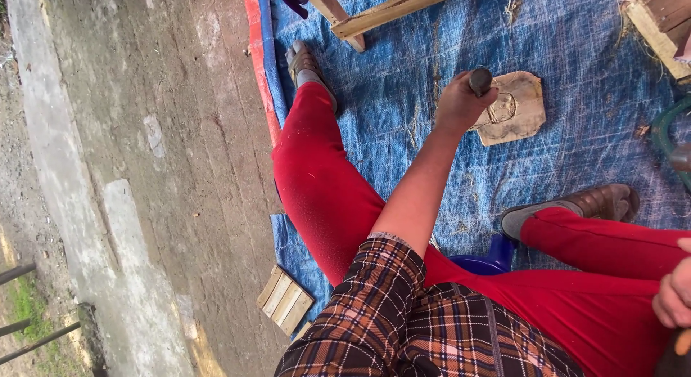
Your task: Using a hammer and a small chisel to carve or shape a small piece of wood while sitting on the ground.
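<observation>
Blue woven plastic tarpaulin (576, 132), edged in red on its left side, covers the rough concrete floor (187, 168). On it lies a flat, tan, rough-edged clay slab (520, 112) with a pressed round mark. The left hand (461, 102) has its grip clamped on a dark rounded stone tool (480, 80) at the slab's left edge. The right hand (676, 294), near right, curls shut; what it holds is unclear. Wooden slats (286, 300) lie near left.
</observation>
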